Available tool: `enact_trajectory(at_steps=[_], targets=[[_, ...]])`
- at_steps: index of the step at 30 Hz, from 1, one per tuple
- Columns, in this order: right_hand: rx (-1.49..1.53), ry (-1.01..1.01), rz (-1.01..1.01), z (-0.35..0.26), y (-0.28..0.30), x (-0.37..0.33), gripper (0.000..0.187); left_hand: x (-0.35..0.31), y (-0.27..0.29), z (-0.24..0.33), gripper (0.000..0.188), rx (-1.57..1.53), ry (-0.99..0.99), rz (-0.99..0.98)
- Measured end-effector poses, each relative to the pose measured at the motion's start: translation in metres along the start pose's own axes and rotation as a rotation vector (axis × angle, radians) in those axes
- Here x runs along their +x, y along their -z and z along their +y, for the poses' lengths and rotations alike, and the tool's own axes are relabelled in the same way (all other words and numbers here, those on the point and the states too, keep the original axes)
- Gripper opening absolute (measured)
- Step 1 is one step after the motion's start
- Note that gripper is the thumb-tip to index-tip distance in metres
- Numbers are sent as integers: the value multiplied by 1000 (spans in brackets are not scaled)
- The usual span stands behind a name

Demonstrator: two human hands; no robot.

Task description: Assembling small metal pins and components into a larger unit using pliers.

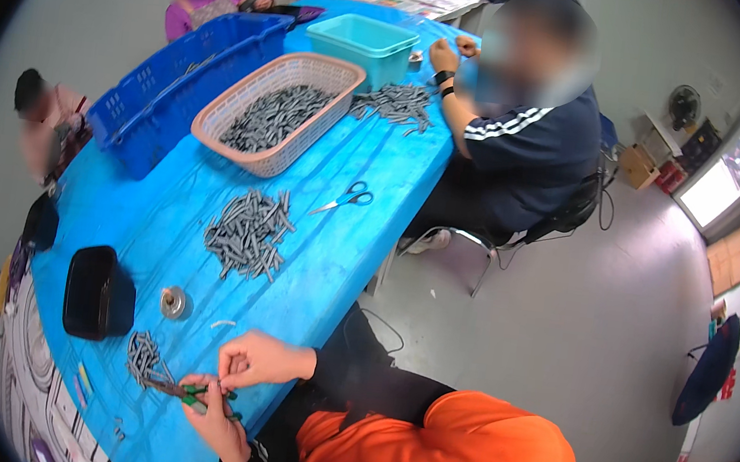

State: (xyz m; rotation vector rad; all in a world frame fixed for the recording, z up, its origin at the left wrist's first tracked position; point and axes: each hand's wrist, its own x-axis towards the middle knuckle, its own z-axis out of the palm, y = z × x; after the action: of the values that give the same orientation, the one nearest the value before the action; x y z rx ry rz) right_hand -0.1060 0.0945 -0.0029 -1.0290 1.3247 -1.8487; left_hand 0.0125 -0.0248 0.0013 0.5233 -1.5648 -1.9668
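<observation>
Near the table's front edge, my left hand (218,428) is closed around green-handled pliers (194,396), whose narrow jaws point toward a small pile of grey pieces (142,357). Just above it, my right hand (262,360) pinches with thumb and fingertips close to the left thumb. Whatever lies between those fingertips is too small to make out. A small round tin (173,303) and a black bin (100,293) stand beyond the small pile. Farther along the table lies a larger heap of short grey tubes (250,232).
Scissors (344,198) with dark blue handles lie beside the larger heap. Behind stand a pink basket (273,165) of grey pieces, a blue crate (151,110) and a turquoise tub (362,48). A co-worker in a dark shirt (533,158) sits at right; two more people are across the table.
</observation>
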Motion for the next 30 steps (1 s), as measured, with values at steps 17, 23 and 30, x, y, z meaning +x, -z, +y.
enact_trajectory(at_steps=[17, 23, 30], targets=[[1016, -151, -104, -51, 2, -16, 33, -7, 0, -3, 20, -233, -28, 16], [276, -295, -85, -25, 7, -7, 39, -4, 2, -5, 20, -183, -1, 69], [-22, -273, 101, -21, -10, 3, 16, -2, -9, -4, 20, -155, -24, 130]])
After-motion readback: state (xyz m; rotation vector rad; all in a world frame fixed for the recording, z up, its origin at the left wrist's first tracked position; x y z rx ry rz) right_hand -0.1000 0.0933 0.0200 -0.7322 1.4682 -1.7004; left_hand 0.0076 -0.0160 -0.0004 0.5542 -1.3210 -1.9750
